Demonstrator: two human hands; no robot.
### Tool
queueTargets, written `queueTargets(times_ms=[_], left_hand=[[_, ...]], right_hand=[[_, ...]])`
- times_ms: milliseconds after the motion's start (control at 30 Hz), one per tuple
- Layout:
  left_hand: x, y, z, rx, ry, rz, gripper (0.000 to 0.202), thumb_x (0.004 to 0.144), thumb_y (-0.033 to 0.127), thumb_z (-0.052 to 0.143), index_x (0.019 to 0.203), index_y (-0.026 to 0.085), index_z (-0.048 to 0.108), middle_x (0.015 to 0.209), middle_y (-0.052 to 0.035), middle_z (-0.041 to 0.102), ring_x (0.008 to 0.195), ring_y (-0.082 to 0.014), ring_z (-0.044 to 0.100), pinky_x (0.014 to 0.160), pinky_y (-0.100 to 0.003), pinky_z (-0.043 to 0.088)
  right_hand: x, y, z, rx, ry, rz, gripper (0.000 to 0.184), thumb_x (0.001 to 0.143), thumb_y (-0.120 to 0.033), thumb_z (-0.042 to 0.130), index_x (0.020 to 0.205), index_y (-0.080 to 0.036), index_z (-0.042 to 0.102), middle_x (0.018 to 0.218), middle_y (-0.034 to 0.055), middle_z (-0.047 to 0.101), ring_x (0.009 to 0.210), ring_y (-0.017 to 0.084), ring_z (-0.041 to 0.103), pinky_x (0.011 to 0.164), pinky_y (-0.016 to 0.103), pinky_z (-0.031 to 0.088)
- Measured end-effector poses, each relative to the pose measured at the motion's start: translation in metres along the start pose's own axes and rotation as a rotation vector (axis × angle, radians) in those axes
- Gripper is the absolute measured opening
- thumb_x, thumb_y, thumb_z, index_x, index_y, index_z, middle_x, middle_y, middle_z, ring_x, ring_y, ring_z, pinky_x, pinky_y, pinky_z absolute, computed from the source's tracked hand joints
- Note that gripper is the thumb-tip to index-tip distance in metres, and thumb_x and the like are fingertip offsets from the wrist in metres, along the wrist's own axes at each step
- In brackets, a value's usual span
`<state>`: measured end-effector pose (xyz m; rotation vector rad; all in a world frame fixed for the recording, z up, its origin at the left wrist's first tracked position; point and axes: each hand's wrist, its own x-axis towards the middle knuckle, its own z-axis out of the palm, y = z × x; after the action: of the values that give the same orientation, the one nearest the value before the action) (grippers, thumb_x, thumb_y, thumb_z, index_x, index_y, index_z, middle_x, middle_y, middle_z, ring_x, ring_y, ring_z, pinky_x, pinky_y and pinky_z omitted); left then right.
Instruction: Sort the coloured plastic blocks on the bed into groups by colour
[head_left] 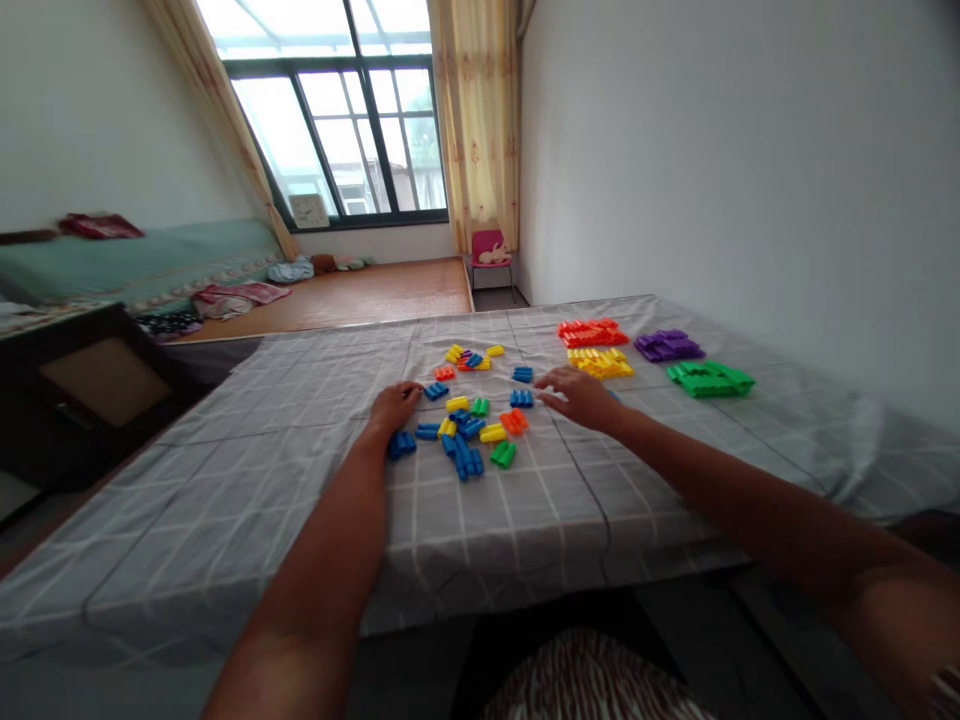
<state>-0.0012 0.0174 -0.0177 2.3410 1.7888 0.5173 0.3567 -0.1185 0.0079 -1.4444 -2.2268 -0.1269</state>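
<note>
My left hand (395, 408) rests on the cloth at the left of a loose group of small plastic tube-shaped blocks. Its fingers are loosely bent, with a gap at thumb and forefinger, and a blue block (436, 391) lies just beyond the tips. Another blue block (402, 445) is below the hand. To the right, my right hand (576, 396) hovers with fingers apart and nothing visible in them. Nearest its fingertips are a blue block (521, 398) and a second blue block (523, 374). Between the hands are mixed yellow, green, orange and blue blocks. Something blue (615, 396) shows partly behind my right wrist.
Sorted piles stand at the right: red-orange (592, 333), yellow (600, 364), purple (669, 346) and green (709, 380). A grey checked cloth (300, 440) covers the table. A white wall (735, 180) runs along the right; a pink chair (491, 250) is at the back.
</note>
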Motion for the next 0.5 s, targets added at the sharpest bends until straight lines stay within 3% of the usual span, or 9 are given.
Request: queueTargets(times_ms=[67,167,333,500], left_hand=[[-0.001,0.000,0.000,-0.006,0.004,0.016,0.036,0.092,0.032,0.045,0.114,0.021,0.071,0.117,-0.0057,0.071,0.106,-0.0207,0.064,0.090,-0.026,0.047],[-0.003,0.000,0.000,-0.014,0.011,0.030,0.035,0.092,0.030,0.046,0.113,0.020,0.072,0.116,-0.0063,0.071,0.106,-0.0209,0.064,0.091,-0.027,0.047],[-0.001,-0.002,0.000,-0.019,0.014,0.033,0.035,0.092,0.030,0.046,0.113,0.021,0.072,0.116,-0.0063,0.072,0.106,-0.0205,0.065,0.092,-0.026,0.046],[0.002,-0.005,0.000,0.002,0.001,0.034,0.036,0.092,0.034,0.044,0.113,0.022,0.071,0.119,-0.0052,0.071,0.106,-0.0210,0.065,0.091,-0.027,0.047]], right_hand=[[0.027,-0.035,0.019,-0.015,-0.096,-0.078,0.027,0.092,-0.034,0.057,0.110,-0.018,0.069,0.110,0.0106,0.071,0.103,0.023,0.061,0.091,0.036,0.045],[0.060,-0.062,0.042,-0.042,-0.210,-0.072,0.030,0.090,-0.032,0.060,0.116,-0.019,0.069,0.115,0.0111,0.070,0.108,0.025,0.061,0.091,0.035,0.045],[0.090,-0.060,0.062,0.035,-0.408,-0.021,0.030,0.089,-0.031,0.060,0.115,-0.019,0.070,0.103,0.0083,0.074,0.092,0.020,0.067,0.076,0.025,0.047],[0.089,-0.056,0.052,0.142,-0.430,0.037,0.034,0.080,-0.032,0.069,0.111,-0.020,0.072,0.096,0.0046,0.074,0.082,0.018,0.067,0.068,0.022,0.046]])
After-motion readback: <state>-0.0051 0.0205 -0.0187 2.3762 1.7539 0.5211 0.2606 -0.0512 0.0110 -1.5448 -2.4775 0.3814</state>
